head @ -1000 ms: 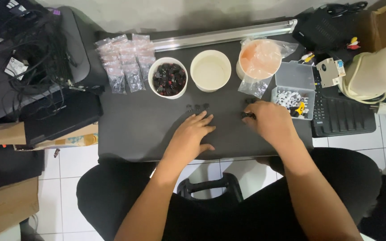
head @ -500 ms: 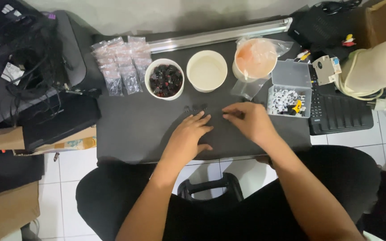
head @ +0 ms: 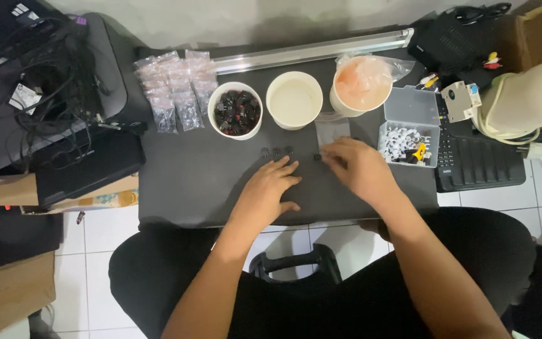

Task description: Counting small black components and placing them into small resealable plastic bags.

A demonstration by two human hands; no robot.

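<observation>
**A:** Where were your hands at that moment?

**B:** Your left hand lay flat and released on the dark table, just left of the frame's centre, fingers spread and gripping nothing. Its fingertips pointed at a short row of small black parts lined up just above them. Your right hand sat right of centre, fingers curled low at the edge of a small clear bag. Whether it pinched a part or the bag I could not tell; the fingers hid it.

**A:** And how far along did the work look?

**B:** Early to middling, by my judgement. A few parts stood in the row on the table, one more beside your right fingertips. The clear bag looked flat and empty. In the upper left of the frame lay a stack of small filled bags, which I took as finished ones. The white bowl of dark parts next to them was quite full, so plenty seemed left.

**A:** What else stood around?

**B:** At top centre a white empty bowl, right of it a cup lined with pinkish plastic, and further right a clear compartment box holding small white pieces.
</observation>
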